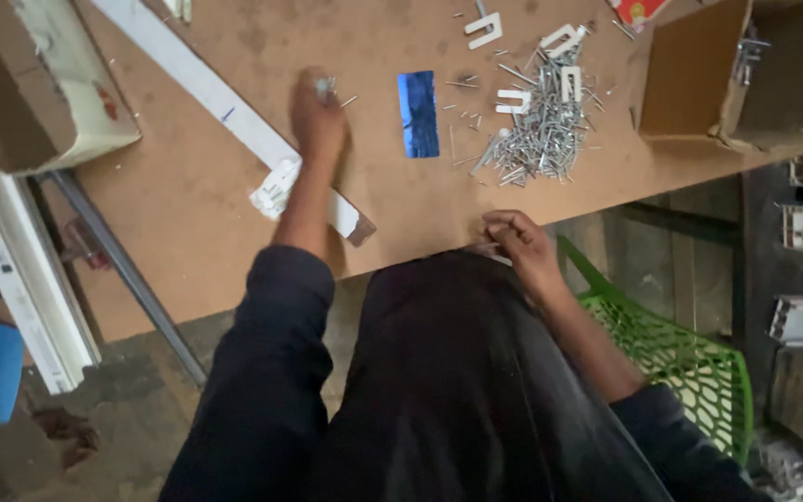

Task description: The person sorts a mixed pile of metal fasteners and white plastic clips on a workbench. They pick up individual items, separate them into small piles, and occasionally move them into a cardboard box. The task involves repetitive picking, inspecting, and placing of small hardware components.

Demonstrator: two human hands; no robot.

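Brown fibreboard forms the workbench (pixel 234 242), seen from straight above, with a bare floor below its near edge. Out on the board, the left hand (pixel 318 116) is closed round a few small metal screws (pixel 327 88), its forearm crossing a long white plastic strip (pixel 206 93) that runs diagonally under the wrist. The right hand (pixel 520 244) is curled at the near edge of the board, against the person's dark clothing; its fingers are bent as if pinching something small, but I cannot tell what, if anything, it grips. Between the two hands lies a shiny blue rectangular piece (pixel 418 113). Just right of that sits a loose heap of screws (pixel 536 130) with several white U-shaped brackets (pixel 515 100) scattered on and around it. An open cardboard box (pixel 699 74) stands at the far right corner. A green mesh basket (pixel 690 353) sits below the bench beside the right arm. White profile lengths (pixel 11 270) lean at the left.
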